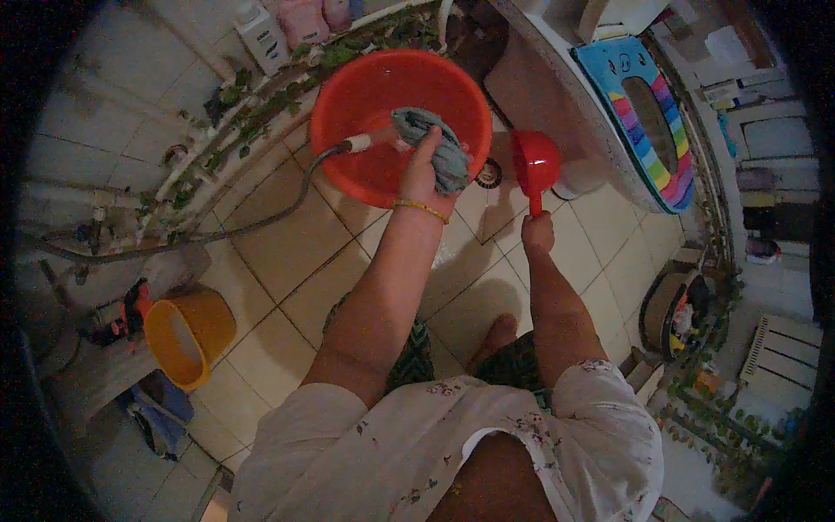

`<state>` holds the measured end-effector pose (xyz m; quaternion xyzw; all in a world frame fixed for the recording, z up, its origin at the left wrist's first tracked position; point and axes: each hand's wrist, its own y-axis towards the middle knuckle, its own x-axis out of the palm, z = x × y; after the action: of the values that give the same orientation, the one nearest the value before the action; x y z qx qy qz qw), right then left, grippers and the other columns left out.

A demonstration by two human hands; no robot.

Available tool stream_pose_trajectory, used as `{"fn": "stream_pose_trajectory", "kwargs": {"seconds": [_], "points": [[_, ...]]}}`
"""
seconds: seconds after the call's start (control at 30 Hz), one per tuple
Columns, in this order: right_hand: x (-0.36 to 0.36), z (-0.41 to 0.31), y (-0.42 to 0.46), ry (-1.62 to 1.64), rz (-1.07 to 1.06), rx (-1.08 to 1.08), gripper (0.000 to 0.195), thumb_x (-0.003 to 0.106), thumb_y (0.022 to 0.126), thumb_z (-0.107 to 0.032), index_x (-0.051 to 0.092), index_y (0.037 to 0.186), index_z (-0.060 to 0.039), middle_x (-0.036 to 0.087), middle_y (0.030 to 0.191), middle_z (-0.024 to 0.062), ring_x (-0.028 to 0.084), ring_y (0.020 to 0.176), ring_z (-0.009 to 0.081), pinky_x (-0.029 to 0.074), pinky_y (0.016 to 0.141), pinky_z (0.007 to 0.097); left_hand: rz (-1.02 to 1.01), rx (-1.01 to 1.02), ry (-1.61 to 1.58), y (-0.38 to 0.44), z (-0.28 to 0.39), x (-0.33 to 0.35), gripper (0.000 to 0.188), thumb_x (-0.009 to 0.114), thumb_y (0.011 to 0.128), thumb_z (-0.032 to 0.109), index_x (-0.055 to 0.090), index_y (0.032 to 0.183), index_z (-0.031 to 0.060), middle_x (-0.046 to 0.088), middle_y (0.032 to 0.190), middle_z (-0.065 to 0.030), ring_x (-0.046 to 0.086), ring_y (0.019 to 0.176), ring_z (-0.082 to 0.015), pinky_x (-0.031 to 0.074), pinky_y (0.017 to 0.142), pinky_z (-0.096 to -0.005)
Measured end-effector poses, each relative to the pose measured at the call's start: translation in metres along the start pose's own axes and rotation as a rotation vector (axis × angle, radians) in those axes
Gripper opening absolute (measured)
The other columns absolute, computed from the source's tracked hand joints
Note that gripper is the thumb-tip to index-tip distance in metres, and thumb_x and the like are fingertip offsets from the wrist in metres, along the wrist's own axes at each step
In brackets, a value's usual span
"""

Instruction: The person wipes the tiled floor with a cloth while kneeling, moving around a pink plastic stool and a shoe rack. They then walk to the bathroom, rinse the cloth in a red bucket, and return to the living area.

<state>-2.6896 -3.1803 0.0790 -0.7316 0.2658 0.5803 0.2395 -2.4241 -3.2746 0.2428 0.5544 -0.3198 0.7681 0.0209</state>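
My left hand (425, 166) grips a bunched grey-green cloth (445, 160) over the near side of a round red plastic basin (408, 65). The palm and part of the cloth's underside are hidden. A grey hose (297, 205) crosses the basin's left rim, its pale end fitting (359, 143) pointing inward. To the right, my right hand (538, 232) holds a red plastic dipper (537, 160) by its handle. The dipper's bowl is beside the basin, next to the toilet base.
A toilet carries a rainbow-striped seat cover (657, 121) at the right. An orange-yellow bucket (212, 320) stands at the left, and a round bin (668, 313) at the lower right. A floor drain (488, 173) lies between basin and dipper. Bottles (261, 39) line the far wall.
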Motion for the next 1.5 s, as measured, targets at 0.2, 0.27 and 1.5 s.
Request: {"fn": "stream_pose_trajectory", "kwargs": {"seconds": [0.2, 0.27, 1.5], "points": [[-0.041, -0.012, -0.005, -0.133, 0.159, -0.222, 0.028, 0.053, 0.076, -0.019, 0.05, 0.102, -0.0062, 0.056, 0.082, 0.0152, 0.058, 0.071, 0.0349, 0.047, 0.061, 0.0457, 0.038, 0.017, -0.039, -0.001, 0.002, 0.009, 0.023, 0.061, 0.081, 0.033, 0.052, 0.094, 0.016, 0.059, 0.079, -0.0074, 0.057, 0.067, -0.0214, 0.046, 0.057, -0.0333], [-0.047, -0.007, -0.005, -0.117, 0.208, -0.283, 0.033, 0.055, 0.076, -0.019, 0.049, 0.105, -0.0057, 0.055, 0.082, 0.0154, 0.057, 0.07, 0.0345, 0.047, 0.06, 0.0455, 0.073, 0.045, -0.036, -0.002, 0.001, 0.012, 0.023, 0.061, 0.081, 0.033, 0.052, 0.094, 0.0159, 0.058, 0.079, -0.0072, 0.056, 0.066, -0.0213, 0.045, 0.056, -0.0331], [-0.183, -0.119, -0.066, 1.397, -0.738, -0.312, 0.042, 0.055, 0.085, -0.026, 0.046, 0.118, -0.0019, 0.051, 0.107, 0.0073, 0.049, 0.096, 0.0156, 0.041, 0.084, 0.0303, -0.107, 0.252, 0.87, -0.021, -0.051, 0.035, 0.041, 0.054, 0.086, 0.034, 0.048, 0.113, 0.0028, 0.054, 0.105, -0.0044, 0.052, 0.089, -0.0171, 0.043, 0.077, -0.0318]]}}
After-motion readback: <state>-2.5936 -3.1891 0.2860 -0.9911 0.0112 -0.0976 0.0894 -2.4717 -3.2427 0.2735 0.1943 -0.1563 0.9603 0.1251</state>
